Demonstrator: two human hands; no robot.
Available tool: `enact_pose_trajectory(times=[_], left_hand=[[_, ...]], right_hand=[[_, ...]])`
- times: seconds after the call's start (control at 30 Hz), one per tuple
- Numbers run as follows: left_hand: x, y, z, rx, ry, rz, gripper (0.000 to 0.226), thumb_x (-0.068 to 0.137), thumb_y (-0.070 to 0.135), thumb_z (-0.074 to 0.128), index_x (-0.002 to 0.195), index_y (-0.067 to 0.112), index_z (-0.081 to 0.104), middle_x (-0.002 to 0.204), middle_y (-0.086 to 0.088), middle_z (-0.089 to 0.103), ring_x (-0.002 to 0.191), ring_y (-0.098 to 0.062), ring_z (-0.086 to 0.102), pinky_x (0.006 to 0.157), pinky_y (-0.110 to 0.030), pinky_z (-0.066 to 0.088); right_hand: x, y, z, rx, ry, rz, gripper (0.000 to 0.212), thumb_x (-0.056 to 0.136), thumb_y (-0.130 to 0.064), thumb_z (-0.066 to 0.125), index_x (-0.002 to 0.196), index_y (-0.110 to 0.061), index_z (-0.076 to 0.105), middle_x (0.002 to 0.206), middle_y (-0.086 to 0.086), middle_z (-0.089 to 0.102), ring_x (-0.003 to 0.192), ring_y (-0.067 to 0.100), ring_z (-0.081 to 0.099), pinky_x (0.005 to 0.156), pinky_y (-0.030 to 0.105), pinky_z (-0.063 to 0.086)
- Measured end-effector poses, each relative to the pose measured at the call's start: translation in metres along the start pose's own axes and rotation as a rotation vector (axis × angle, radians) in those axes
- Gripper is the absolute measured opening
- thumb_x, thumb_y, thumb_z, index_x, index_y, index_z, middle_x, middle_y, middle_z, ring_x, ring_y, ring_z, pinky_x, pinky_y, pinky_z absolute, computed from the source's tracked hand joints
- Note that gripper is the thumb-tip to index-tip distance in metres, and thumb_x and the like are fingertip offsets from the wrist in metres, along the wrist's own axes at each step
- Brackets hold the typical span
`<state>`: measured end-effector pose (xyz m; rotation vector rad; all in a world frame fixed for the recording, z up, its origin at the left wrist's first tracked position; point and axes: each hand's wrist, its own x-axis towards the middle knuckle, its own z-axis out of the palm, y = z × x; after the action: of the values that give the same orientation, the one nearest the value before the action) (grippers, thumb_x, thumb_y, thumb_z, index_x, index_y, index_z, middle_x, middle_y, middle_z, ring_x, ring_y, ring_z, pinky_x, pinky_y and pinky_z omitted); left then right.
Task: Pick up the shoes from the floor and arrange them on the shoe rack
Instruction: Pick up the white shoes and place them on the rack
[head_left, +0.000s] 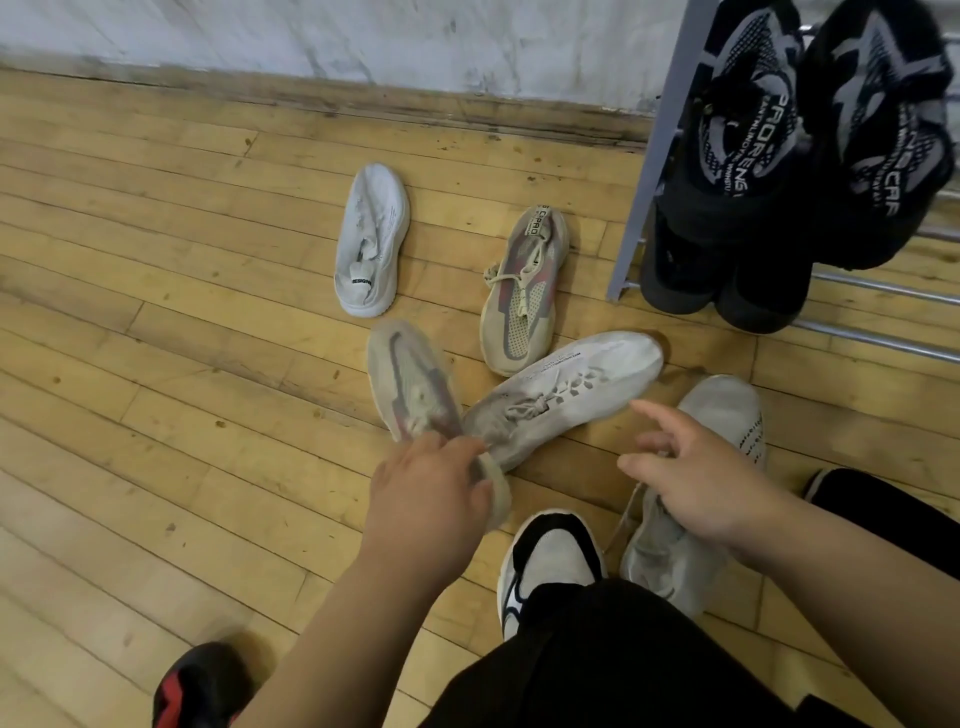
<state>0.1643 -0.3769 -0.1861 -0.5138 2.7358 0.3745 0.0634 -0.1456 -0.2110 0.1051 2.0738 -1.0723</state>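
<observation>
Several worn shoes lie on the wooden floor. My left hand (431, 488) is closed on the heel of a beige-and-pink sneaker (408, 382). Its mate (524, 291) lies further off, toe toward me. A long white laced sneaker (571, 395) lies across between my hands. My right hand (685, 483) rests on the opening of a grey-white sneaker (724, 408), thumb and forefinger spread; the other fingers are hidden. A white slip-on (371, 239) lies alone at the back. The shoe rack (652, 156) stands at the right.
Black patterned sneakers (748, 130) hang on the rack's upper bars, with a dark pair (680, 280) below. Bare metal rods (883, 293) show lower right. My own feet, a black-and-white shoe (550, 561) and a red-and-black one (202, 686), stand close. A white wall (363, 36) runs behind.
</observation>
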Motion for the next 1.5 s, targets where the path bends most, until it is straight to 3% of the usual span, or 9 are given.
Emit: enact_pose_trajectory(times=[0.17, 0.3, 0.4, 0.57, 0.7, 0.83, 1.0, 1.2, 1.5], left_hand=[[0.023, 0.022, 0.006, 0.028, 0.18, 0.052, 0.048, 0.095, 0.049, 0.058, 0.14, 0.034, 0.054, 0.121, 0.001, 0.051, 0.117, -0.024, 0.048, 0.102, -0.04, 0.04], [0.073, 0.034, 0.022, 0.075, -0.143, 0.087, 0.092, 0.086, 0.056, 0.066, 0.159, 0.038, 0.013, 0.151, -0.008, 0.04, 0.144, -0.035, 0.031, 0.121, -0.05, 0.021], [0.09, 0.03, 0.037, 0.173, -0.193, 0.09, 0.089, 0.089, 0.055, 0.061, 0.159, 0.035, 0.01, 0.146, -0.009, 0.052, 0.136, -0.037, 0.045, 0.119, -0.051, 0.025], [0.056, 0.039, 0.01, -0.453, -0.121, 0.039, 0.076, 0.082, 0.057, 0.071, 0.148, 0.039, 0.038, 0.118, 0.013, 0.062, 0.099, -0.009, 0.064, 0.088, -0.031, 0.052], [0.016, 0.042, -0.01, -0.809, -0.168, 0.073, 0.064, 0.08, 0.047, 0.084, 0.129, 0.053, 0.043, 0.106, 0.025, 0.069, 0.093, 0.007, 0.068, 0.08, -0.014, 0.054], [0.012, 0.02, -0.031, -0.97, -0.268, 0.112, 0.082, 0.079, 0.056, 0.08, 0.15, 0.045, 0.04, 0.114, 0.014, 0.07, 0.103, -0.005, 0.071, 0.087, -0.028, 0.059], [0.085, -0.034, -0.042, -0.58, 0.103, -0.175, 0.063, 0.095, 0.057, 0.06, 0.153, 0.043, 0.038, 0.145, 0.004, 0.051, 0.119, -0.019, 0.061, 0.099, -0.047, 0.054], [0.18, -0.068, -0.049, -0.077, -0.091, -0.161, 0.076, 0.097, 0.042, 0.061, 0.163, 0.04, 0.022, 0.172, -0.003, -0.013, 0.146, -0.041, 0.04, 0.103, -0.042, 0.049], [0.2, -0.091, -0.031, -0.098, -0.11, -0.148, 0.057, 0.102, 0.017, 0.053, 0.156, 0.004, 0.039, 0.168, -0.008, 0.025, 0.149, -0.031, 0.035, 0.112, -0.036, 0.035]], right_hand=[[0.002, 0.001, -0.002, -0.02, 0.0, 0.006, 0.069, 0.095, -0.036, 0.067, 0.156, -0.044, 0.034, 0.144, -0.005, 0.053, 0.127, 0.014, 0.051, 0.1, 0.03, 0.038], [-0.002, -0.004, -0.005, -0.002, -0.02, 0.01, 0.072, 0.095, -0.037, 0.068, 0.157, -0.046, 0.031, 0.147, -0.004, 0.052, 0.127, 0.015, 0.051, 0.098, 0.031, 0.038], [-0.004, -0.008, -0.008, 0.007, -0.025, -0.005, 0.073, 0.096, -0.037, 0.067, 0.156, -0.051, 0.028, 0.148, -0.002, 0.052, 0.125, 0.014, 0.053, 0.099, 0.031, 0.038], [-0.008, -0.019, -0.01, 0.103, -0.065, -0.033, 0.065, 0.099, -0.044, 0.061, 0.151, -0.062, 0.026, 0.141, 0.011, 0.059, 0.117, 0.022, 0.064, 0.109, 0.047, 0.047], [-0.006, -0.036, 0.002, 0.248, -0.127, -0.058, 0.054, 0.092, -0.058, 0.059, 0.132, -0.081, 0.031, 0.141, -0.011, 0.058, 0.121, 0.014, 0.063, 0.108, 0.047, 0.049], [0.0, -0.049, 0.009, 0.416, -0.061, -0.043, 0.05, 0.104, -0.023, 0.056, 0.144, -0.051, 0.046, 0.127, -0.011, 0.059, 0.103, 0.011, 0.064, 0.064, 0.022, 0.058], [0.005, -0.054, 0.02, 0.281, -0.115, -0.067, 0.064, 0.099, -0.02, 0.061, 0.15, -0.052, 0.04, 0.149, -0.008, 0.047, 0.127, 0.015, 0.054, 0.106, 0.042, 0.051], [0.012, -0.058, 0.034, 0.439, -0.073, 0.032, 0.06, 0.102, -0.018, 0.061, 0.149, -0.051, 0.043, 0.142, -0.007, 0.056, 0.115, 0.016, 0.064, 0.097, 0.044, 0.058], [0.021, -0.055, 0.027, 0.532, -0.051, 0.111, 0.058, 0.104, -0.02, 0.059, 0.151, -0.049, 0.04, 0.136, -0.005, 0.06, 0.109, 0.018, 0.068, 0.075, 0.037, 0.06]])
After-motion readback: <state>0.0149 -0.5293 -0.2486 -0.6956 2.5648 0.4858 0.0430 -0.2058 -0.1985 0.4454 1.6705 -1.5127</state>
